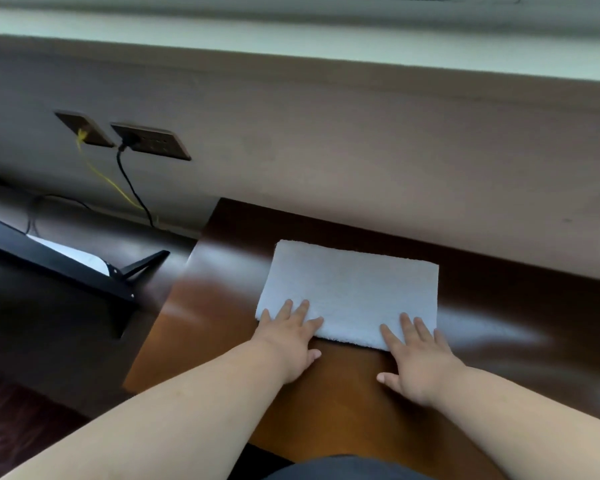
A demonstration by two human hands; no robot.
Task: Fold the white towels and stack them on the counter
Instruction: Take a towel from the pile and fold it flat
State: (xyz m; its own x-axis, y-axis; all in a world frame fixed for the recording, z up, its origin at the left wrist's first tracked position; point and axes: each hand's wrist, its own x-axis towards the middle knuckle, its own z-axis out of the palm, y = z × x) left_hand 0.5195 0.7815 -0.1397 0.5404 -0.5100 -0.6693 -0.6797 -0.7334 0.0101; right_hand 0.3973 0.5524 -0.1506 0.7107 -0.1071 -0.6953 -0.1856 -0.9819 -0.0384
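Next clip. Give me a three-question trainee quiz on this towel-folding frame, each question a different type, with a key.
1. True or false: both hands lie flat on the white towel.
2. Which edge of the towel do the fingers rest on? A) far edge B) near edge C) right edge only
3. Fill in: a black cable and a ____ cable run from the wall sockets.

Key
1. True: left hand and right hand press it, fingers spread, on the wooden counter.
2. B
3. yellow

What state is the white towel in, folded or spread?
Folded: the white towel lies flat on the counter as a compact rectangle with a thick near edge. Both hands, left and right, rest flat on it.
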